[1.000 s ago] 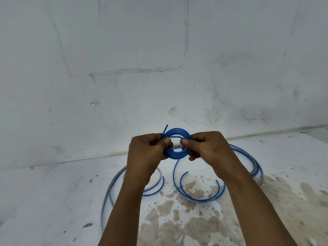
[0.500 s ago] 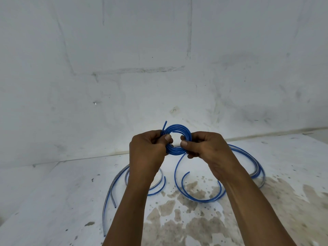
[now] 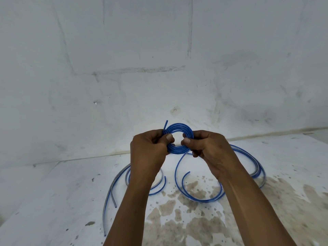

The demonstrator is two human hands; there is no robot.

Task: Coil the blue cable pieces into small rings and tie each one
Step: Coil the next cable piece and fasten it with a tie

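A small ring of blue cable [image 3: 179,129], wound in several turns, is held up in front of the wall. My left hand [image 3: 150,151] pinches its left side, thumb over the turns. My right hand [image 3: 207,148] pinches its right side. A short cable end [image 3: 165,124] sticks up at the ring's upper left. From the ring's bottom a loose tail [image 3: 177,176] curves down to the floor and curls under my right forearm. More loose blue cable pieces lie on the floor at the left [image 3: 113,185] and at the right [image 3: 257,167].
A white floor [image 3: 53,201] with brown stains [image 3: 195,210] lies below the hands. A white, scuffed wall [image 3: 159,50] rises close behind, meeting the floor just past the cables.
Both hands have lifted the ring slightly and its centre hole has opened wider between the thumbs. The cables on the floor lie as before.
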